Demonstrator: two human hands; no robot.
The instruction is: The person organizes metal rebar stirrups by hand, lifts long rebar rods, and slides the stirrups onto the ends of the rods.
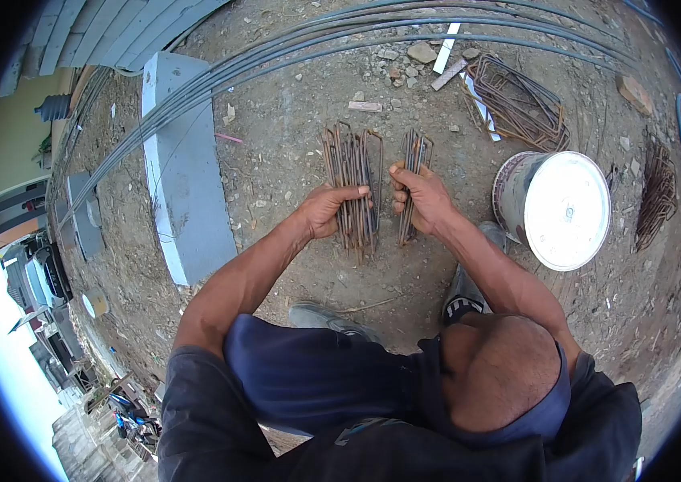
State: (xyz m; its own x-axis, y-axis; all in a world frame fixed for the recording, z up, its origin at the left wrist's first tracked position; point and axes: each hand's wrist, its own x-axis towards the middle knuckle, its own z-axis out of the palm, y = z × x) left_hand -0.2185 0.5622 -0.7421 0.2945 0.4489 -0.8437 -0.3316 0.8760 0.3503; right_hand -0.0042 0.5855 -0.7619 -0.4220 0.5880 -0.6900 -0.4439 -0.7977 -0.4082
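My left hand (330, 210) grips a thick bundle of rusty bent steel stirrups (354, 165), its thumb laid across the front of the rods. Beside it on the right, my right hand (423, 197) is closed around a smaller bundle of the same rectangular stirrups (412, 153). A narrow gap separates the two bundles. Both are held upright in view above the dirt ground, between and beyond my shoes. The fingers of both hands are partly hidden behind the rods.
A white-lidded bucket (567, 210) stands right, near a stirrup pile (517, 104) and another rusty pile (656, 193). Long steel bars (308, 44) cross the top, over a grey concrete block (188, 177). Stones (422, 53) lie on the dirt.
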